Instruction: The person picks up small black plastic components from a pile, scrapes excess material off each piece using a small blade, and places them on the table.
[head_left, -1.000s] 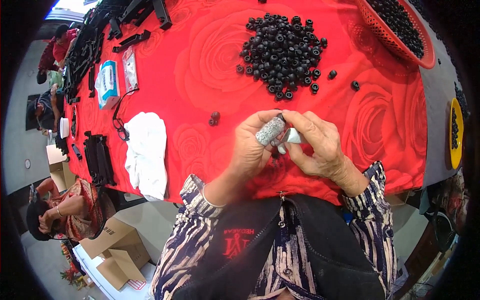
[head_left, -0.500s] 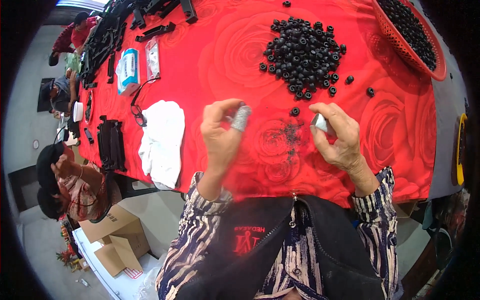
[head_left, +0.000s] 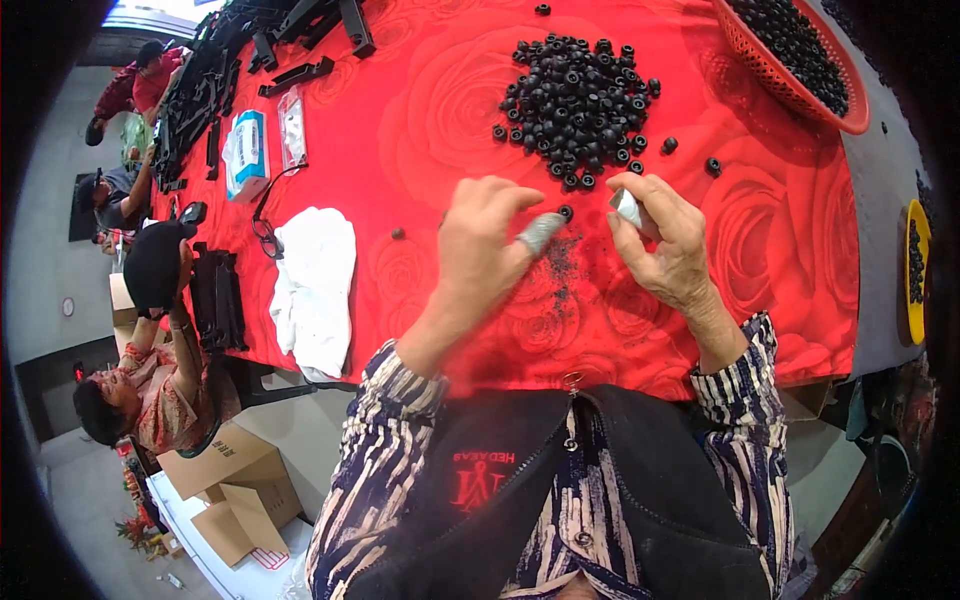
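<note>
My left hand is over the red cloth, slightly blurred, with its fingers apart. Grey tape wraps its thumb, whose tip is at a single small black cap; I cannot tell whether they touch. My right hand is closed, pinching a small whitish-silver wrapped piece between thumb and index finger; most of that piece is hidden. Beyond both hands lies a heap of small round black caps. Dark shavings are scattered between the hands. Left of my left hand, a small dark piece shows against the cloth.
A red basket of small black parts stands at far right, a yellow tray near the right edge. On the left are a white cloth, glasses, a tissue pack and long black parts. Co-workers sit along the left side.
My left hand has moved right, toward the single cap. A small dark piece now shows to its left. My right hand keeps its pinch. The nearest co-worker now holds up a black cap-like hat.
</note>
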